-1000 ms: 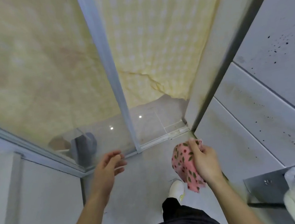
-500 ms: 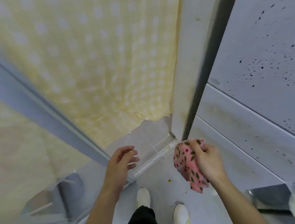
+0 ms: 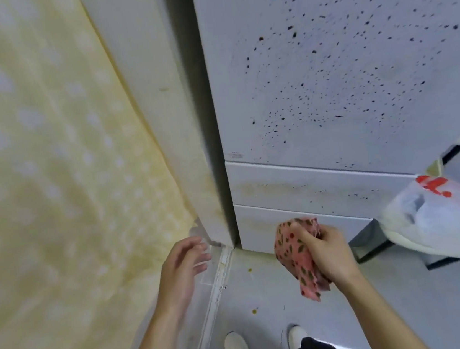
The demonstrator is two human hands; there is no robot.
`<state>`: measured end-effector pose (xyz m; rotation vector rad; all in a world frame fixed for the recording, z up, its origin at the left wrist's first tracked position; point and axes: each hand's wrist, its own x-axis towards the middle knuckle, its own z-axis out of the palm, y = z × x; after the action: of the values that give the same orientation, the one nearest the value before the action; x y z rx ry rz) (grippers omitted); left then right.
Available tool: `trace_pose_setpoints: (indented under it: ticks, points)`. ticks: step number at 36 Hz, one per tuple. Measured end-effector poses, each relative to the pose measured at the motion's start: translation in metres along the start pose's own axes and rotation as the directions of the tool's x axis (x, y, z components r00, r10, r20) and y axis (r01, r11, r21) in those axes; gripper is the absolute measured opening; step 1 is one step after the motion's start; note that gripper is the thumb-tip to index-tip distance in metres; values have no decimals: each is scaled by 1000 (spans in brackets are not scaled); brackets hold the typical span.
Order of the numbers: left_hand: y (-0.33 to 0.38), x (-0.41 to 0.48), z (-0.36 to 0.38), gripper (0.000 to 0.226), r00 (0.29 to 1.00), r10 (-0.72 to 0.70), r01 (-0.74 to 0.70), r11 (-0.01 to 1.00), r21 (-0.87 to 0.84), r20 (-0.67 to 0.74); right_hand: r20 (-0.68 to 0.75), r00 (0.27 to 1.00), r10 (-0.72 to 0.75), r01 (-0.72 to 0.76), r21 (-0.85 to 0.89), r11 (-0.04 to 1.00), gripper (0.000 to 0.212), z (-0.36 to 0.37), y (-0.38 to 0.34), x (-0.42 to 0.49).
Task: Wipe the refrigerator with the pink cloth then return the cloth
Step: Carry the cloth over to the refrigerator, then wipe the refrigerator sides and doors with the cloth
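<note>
Since the earlier frame, the view has swung right, so the white, dark-speckled refrigerator (image 3: 341, 73) fills the picture. Right hand (image 3: 329, 252) fingers grip the bunched pink patterned cloth (image 3: 296, 256) near the refrigerator's bottom left corner; left hand (image 3: 181, 270) hangs empty, fingers loosely spread. Best to flatten the cloth against the speckled door and press firmly.

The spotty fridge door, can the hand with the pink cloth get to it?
Probably yes. The right hand holds the pink cloth in front of the refrigerator, and nothing lies between them. The white plastic bag hangs off to the right.
</note>
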<state>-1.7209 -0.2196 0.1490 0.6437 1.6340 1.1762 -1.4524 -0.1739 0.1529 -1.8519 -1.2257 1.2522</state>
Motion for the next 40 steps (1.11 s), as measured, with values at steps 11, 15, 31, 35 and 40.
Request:
trace_pose_setpoints:
  ticks: [11,15,31,35,40]
  points:
    - [28,30,60,17,991,31,-34,999,20,131,-55,997,52,-46,105,993,7,-46,0,-5]
    - [43,30,83,18,983,70,-79,996,48,169,-73,997,17,-8,117,993,5,-66,-13,5]
    - [167,27,156,20,839,298,-338,941,8,456,-207,927,-312,349,174,921,24,-95,-135,24]
    - [195,15,161,34,724,312,-367,929,-40,615,-195,881,-431,465,201,862,9,-86,-168,15]
    - [224,7,160,60,607,340,-368,921,-125,719,-148,855,-497,517,329,791,35,-72,-202,-1]
